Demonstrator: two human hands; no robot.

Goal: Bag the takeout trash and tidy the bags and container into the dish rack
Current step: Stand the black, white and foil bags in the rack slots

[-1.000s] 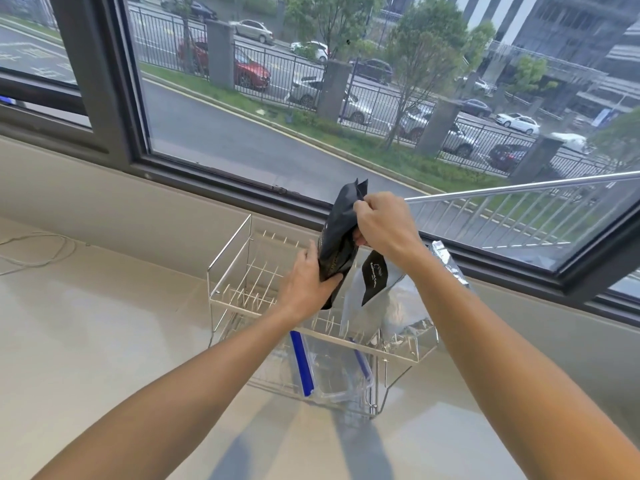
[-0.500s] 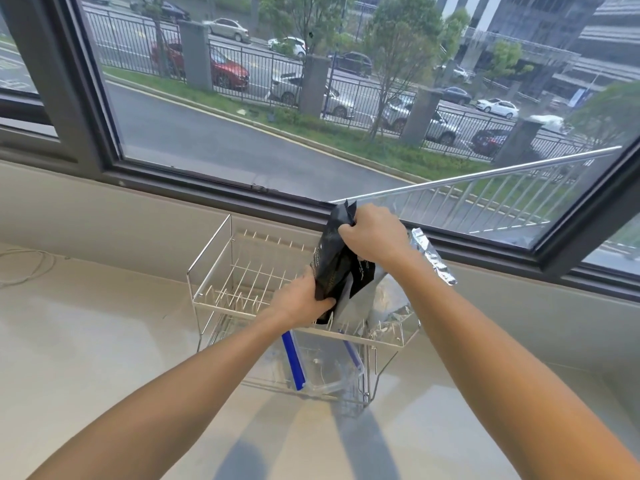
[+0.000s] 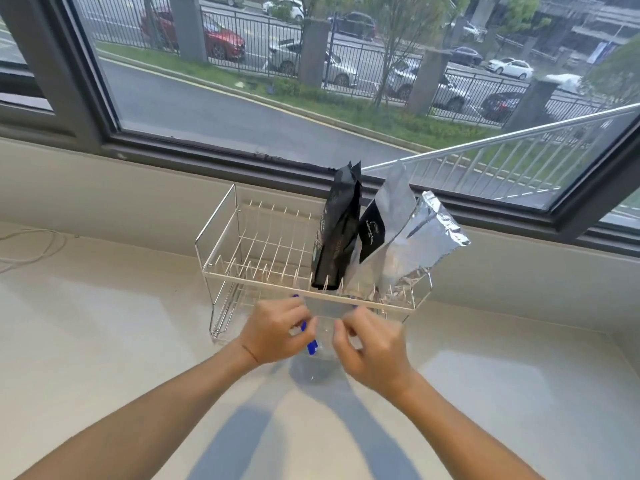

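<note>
A white wire dish rack (image 3: 221,237) stands on the counter under the window. A black bag (image 3: 337,233) stands upright among the prongs of its upper tier. To its right lean a grey bag with a black label (image 3: 388,220) and a crinkled silver foil bag (image 3: 422,244). A clear plastic container with blue clips (image 3: 323,327) sits at the rack's lower front. My left hand (image 3: 277,329) grips its left side by a blue clip. My right hand (image 3: 370,348) grips its right side.
A pale counter (image 3: 121,323) runs left and right of the rack. A thin white cable (image 3: 38,247) lies at the far left. The dark window frame (image 3: 207,157) and sill rise right behind the rack.
Both hands let go of the black bag, which now stands in the upper tier. They dropped to the rack's lower front and took hold of the clear container.
</note>
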